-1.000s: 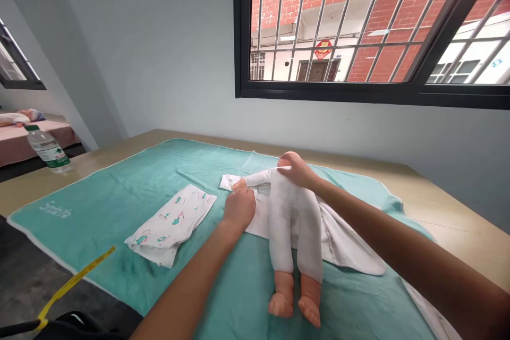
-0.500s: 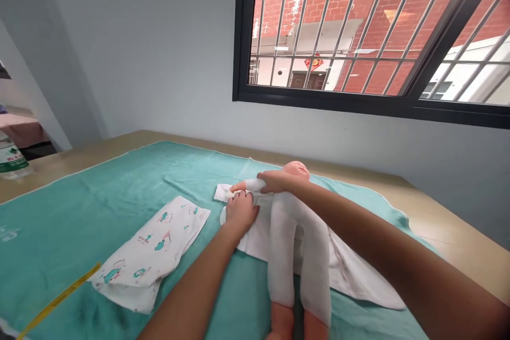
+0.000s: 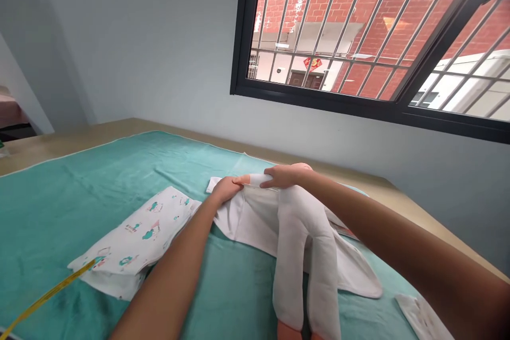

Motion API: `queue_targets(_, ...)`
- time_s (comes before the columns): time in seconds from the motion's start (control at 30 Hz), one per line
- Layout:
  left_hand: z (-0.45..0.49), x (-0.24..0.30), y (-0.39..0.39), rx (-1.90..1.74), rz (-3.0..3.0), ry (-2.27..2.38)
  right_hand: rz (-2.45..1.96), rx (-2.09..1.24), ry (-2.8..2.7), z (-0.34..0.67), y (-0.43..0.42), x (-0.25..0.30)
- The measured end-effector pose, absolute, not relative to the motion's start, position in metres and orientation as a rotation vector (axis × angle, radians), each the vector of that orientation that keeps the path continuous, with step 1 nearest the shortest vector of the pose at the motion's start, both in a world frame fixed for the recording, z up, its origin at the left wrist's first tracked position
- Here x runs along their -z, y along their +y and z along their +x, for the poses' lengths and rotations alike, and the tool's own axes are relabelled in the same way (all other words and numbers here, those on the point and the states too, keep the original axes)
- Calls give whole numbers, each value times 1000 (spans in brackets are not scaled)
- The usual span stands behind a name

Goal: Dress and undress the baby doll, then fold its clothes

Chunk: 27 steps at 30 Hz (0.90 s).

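Note:
A baby doll (image 3: 289, 255) with a white cloth body and pink feet lies on a spread white baby garment (image 3: 255, 223), its legs towards me. My right hand (image 3: 282, 176) is closed around the doll's white upper arm (image 3: 257, 179), and most of the head is hidden behind it. My left hand (image 3: 226, 190) pinches the garment's raised edge beside the doll's pink hand (image 3: 242, 179). Whether those fingers also grip the doll's hand cannot be made out. A short white sleeve end sticks out beyond my left hand.
A turquoise blanket (image 3: 107, 180) covers much of the wooden table (image 3: 115, 126). Folded printed baby cloth (image 3: 139, 234) lies left of my left forearm, a yellow measuring tape (image 3: 51, 293) near it. Another white cloth (image 3: 422, 314) is at lower right. A barred window is behind.
My left hand has risen from lying over the garment to pinching it, lifting its edge beside the doll's hand. My right hand still holds the doll's arm. The view has shifted slightly.

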<state>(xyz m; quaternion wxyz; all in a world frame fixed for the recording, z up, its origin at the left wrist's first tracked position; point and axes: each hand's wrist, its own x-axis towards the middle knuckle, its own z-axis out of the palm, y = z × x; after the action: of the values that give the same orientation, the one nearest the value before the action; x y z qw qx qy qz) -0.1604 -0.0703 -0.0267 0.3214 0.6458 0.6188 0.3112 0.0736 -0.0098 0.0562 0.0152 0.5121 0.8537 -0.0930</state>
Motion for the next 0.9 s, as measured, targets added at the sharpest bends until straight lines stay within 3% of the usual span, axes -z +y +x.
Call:
queue_targets(0.23,-166,31,-71,-905,1630,1426,1622,343,2541,79,-9,-59)
queue_targets(0.9,-166,23,-72,-1037,1566,1452,1684,387,2531,96,-10,-54)
